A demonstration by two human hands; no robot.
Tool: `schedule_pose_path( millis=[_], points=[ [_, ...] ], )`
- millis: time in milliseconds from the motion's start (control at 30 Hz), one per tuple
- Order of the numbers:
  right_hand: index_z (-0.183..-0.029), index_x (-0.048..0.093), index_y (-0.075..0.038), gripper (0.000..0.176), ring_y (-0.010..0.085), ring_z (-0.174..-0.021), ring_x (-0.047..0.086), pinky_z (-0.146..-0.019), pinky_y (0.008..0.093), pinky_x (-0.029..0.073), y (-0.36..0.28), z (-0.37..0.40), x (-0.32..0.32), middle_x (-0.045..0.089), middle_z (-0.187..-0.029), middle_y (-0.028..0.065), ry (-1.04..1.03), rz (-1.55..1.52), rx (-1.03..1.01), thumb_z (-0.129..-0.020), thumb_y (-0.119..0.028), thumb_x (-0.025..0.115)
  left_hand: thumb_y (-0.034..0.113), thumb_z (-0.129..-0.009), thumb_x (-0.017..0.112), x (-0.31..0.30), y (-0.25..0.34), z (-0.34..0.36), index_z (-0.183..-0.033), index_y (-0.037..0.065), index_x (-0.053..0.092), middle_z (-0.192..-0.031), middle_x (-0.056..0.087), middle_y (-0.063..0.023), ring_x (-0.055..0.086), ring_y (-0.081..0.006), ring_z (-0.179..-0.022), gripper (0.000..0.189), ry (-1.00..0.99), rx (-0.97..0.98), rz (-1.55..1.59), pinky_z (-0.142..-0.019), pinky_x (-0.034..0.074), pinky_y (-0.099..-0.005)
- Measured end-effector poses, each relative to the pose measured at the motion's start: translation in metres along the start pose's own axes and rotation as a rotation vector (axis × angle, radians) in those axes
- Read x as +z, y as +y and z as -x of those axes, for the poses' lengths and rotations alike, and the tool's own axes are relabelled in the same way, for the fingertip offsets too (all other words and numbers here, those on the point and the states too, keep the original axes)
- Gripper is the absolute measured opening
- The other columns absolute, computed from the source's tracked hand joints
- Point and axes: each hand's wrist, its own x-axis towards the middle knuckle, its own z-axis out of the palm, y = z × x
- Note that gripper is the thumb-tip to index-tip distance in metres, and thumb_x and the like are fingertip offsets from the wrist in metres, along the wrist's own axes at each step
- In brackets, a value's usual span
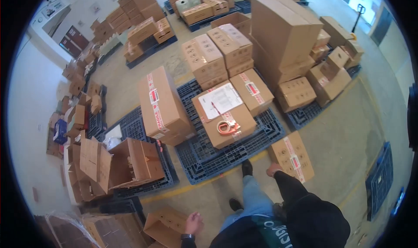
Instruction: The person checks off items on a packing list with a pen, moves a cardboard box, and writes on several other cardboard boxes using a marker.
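The right hand [274, 168] reaches forward on a black sleeve to the near corner of a sealed carton [291, 155] that lies on the bare floor, just off the front right corner of the blue pallet [217, 154]. Whether its fingers grip the carton I cannot tell. The left hand [193, 224] hangs low beside the hip, fingers loose and holding nothing, just beside the flap of an open empty carton [163, 226] on the floor. A tape roll [226, 127] sits near the front edge of a pallet carton [230, 121], below a paper sheet [220, 100]. A yellow floor line [196, 185] runs along the pallet's front edge. Open concrete floor [348, 134] lies to the right, up to a lone pallet [381, 178]
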Motion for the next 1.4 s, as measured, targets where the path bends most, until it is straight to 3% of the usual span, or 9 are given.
schedule_pose_path(
  millis=[267,500,700,800,900,1000,1233,1300,1400],
  points=[
    [-0.117,0.065,0.005,0.055,0.0386,-0.107,0.065,-0.094,0.0422,0.051,0.151,0.144,0.071,0.066,-0.113,0.026,0.101,-0.16,0.186,-0.082,-0.039,0.062,0.027,-0.096,0.06,-0.112,-0.153,-0.017,-0.122,0.005,0.057,-0.097,0.065,-0.0057,0.064,-0.017,-0.075,0.034,-0.13,-0.176,-0.131,-0.059,0.05,-0.0294],
    [-0.12,0.064,0.001,0.058,0.0379,-0.119,0.058,-0.102,0.0431,0.046,0.232,0.197,0.131,0.061,-0.126,0.0238,0.026,-0.316,0.159,-0.083,-0.043,0.06,0.028,-0.095,0.062,-0.093,-0.148,-0.027,-0.117,0.001,0.062,-0.089,0.066,-0.0053,0.063,-0.016,-0.074,0.035,-0.144,-0.133,-0.416,-0.064,0.053,-0.0304],
    [-0.122,0.064,0.0,0.059,0.0359,-0.121,0.057,-0.104,0.0413,0.044,0.301,0.188,0.169,0.062,-0.127,0.0213,0.06,-0.542,0.241,-0.082,-0.044,0.063,0.03,-0.095,0.062,0.055,-0.024,-0.022,-0.13,-0.004,0.056,-0.107,0.069,-0.0123,0.067,-0.0194,-0.087,0.049,-0.291,0.034,-0.604,-0.077,0.055,-0.0322],
    [-0.123,0.062,0.002,0.056,0.0225,-0.065,0.07,-0.067,0.0344,0.057,0.336,0.167,0.187,0.073,-0.087,0.0162,0.094,-0.46,0.249,-0.083,-0.037,0.067,0.031,-0.095,0.062,0.134,0.019,-0.042,-0.129,-0.005,0.056,-0.109,0.069,-0.0131,0.067,-0.0183,-0.095,0.05,-0.351,0.113,-0.751,-0.08,0.055,-0.0314],
    [-0.12,0.065,-0.001,0.056,0.0346,-0.119,0.059,-0.103,0.0407,0.045,0.364,0.143,0.184,0.063,-0.125,0.0209,-0.042,-0.63,0.349,-0.081,-0.041,0.065,0.033,-0.095,0.061,0.223,0.051,-0.061,-0.125,-0.005,0.058,-0.11,0.069,-0.0135,0.066,-0.0173,-0.098,0.048,-0.404,0.181,-0.749,-0.084,0.053,-0.0308],
    [-0.124,0.062,-0.001,0.06,0.0349,-0.12,0.058,-0.104,0.0414,0.045,0.401,0.091,0.187,0.064,-0.123,0.0205,-0.106,-0.696,0.411,-0.082,-0.043,0.065,0.034,-0.095,0.062,0.324,0.071,-0.091,-0.121,-0.004,0.06,-0.109,0.069,-0.0141,0.067,-0.0205,-0.098,0.046,-0.495,0.262,-0.851,-0.087,0.051,-0.0329],
    [-0.14,0.044,-0.003,0.067,0.0275,-0.073,0.069,-0.06,0.0442,0.06,0.494,-0.103,0.178,0.067,-0.109,0.0197,-0.148,-0.998,0.716,-0.086,-0.038,0.064,0.035,-0.094,0.063,0.549,0.056,-0.254,-0.12,0.004,0.062,-0.102,0.069,-0.0104,0.067,-0.0193,-0.092,0.04,-0.614,0.637,-1.149,-0.083,0.052,-0.0322],
    [-0.149,0.028,-0.021,0.072,0.04,-0.097,0.064,-0.074,0.0617,0.056,0.52,-0.161,0.181,0.057,-0.123,0.0207,-0.171,-1.105,0.782,-0.09,-0.041,0.063,0.037,-0.094,0.063,0.59,0.025,-0.337,-0.12,0.005,0.06,-0.096,0.069,-0.0062,0.065,-0.0194,-0.089,0.042,-0.579,0.565,-1.06,-0.081,0.053,-0.0339],
    [-0.152,0.02,-0.025,0.08,0.0514,-0.114,0.054,-0.079,0.0689,0.05,0.539,-0.227,0.18,0.044,-0.142,0.0219,-0.08,-1.136,0.823,-0.089,-0.052,0.061,0.041,-0.094,0.06,0.666,0.047,-0.362,-0.13,0.009,0.053,-0.121,0.058,-0.0088,0.06,-0.0271,-0.102,0.049,-0.414,-0.061,-0.81,-0.081,0.054,-0.045]
  ],
)
